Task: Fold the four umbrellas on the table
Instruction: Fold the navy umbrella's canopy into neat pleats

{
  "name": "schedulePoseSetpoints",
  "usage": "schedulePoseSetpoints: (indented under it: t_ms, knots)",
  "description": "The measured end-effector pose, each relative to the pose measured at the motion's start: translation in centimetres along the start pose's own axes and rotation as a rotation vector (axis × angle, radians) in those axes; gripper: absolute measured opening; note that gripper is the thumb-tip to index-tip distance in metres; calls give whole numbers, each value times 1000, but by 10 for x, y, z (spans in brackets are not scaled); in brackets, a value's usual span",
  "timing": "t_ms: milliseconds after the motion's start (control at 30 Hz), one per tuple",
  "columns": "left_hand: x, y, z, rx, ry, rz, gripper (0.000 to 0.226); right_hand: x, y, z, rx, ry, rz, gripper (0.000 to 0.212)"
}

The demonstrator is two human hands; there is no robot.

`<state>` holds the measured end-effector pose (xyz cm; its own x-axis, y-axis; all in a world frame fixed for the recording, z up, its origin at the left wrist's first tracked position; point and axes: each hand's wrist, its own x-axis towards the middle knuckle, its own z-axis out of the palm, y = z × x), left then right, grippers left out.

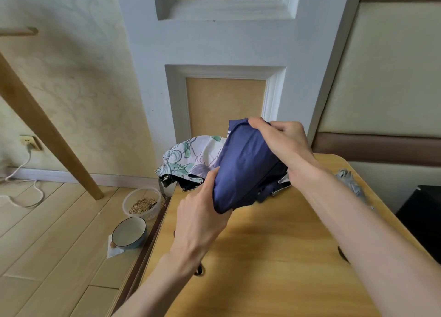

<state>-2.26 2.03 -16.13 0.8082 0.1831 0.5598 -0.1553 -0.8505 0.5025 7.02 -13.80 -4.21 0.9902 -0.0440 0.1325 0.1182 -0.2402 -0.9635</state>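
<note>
If my left hand [202,211] eases its grip, I reckon the bunched cloth of the navy umbrella [245,168] will spring loose and undo the fold. The rib tips poking out underneath look likely to snag too. The floral umbrella [188,156] hangs over the table's [262,257] far left corner, just behind my bundle, and a nudge could tip it to the floor. I hold the navy umbrella tilted above the table's far end, between both hands. My left hand is curled round its lower end and my right hand [281,142] is clasped over its upper end, fingers wrapped on the cloth
</note>
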Motion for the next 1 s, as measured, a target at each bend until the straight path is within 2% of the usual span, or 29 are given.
schedulePoseSetpoints:
  t_ms: [100,200,367,433,500,600,700,767,833,867,933,1000]
  knots:
    - [1,-2,0,102,39,39,94,0,-6,-14,-192,-166,-134,64]
    - [1,-2,-2,194,34,72,100,0,-8,-18,-358,-200,-244,46]
    - [-4,-2,-3,307,23,126,110,10,-1,-14,-376,-125,-174,45]
    - [-6,-1,-3,310,2,147,110,14,5,-12,-323,-106,-129,51]
    - [-6,0,-4,194,-63,132,106,18,10,-12,-241,-119,-95,58]
    - [-3,0,-8,-149,-230,15,98,20,15,-13,-206,-146,-62,65]
    - [0,-4,-5,-247,-352,-46,94,18,15,-15,-169,-162,-28,65]
    - [0,-5,-3,-345,-374,-128,92,17,11,-21,-90,-218,-4,66]
    - [0,-2,-5,-512,-369,-228,70,13,9,-28,-32,-253,-30,72]
    - [1,1,-8,-592,-370,-272,56,12,12,-33,-15,-226,-72,65]
    - [2,3,-9,-710,-341,-367,38,10,22,-43,17,-155,-139,36]
    - [3,2,-10,-844,-310,-457,38,3,36,-52,13,-166,-139,23]
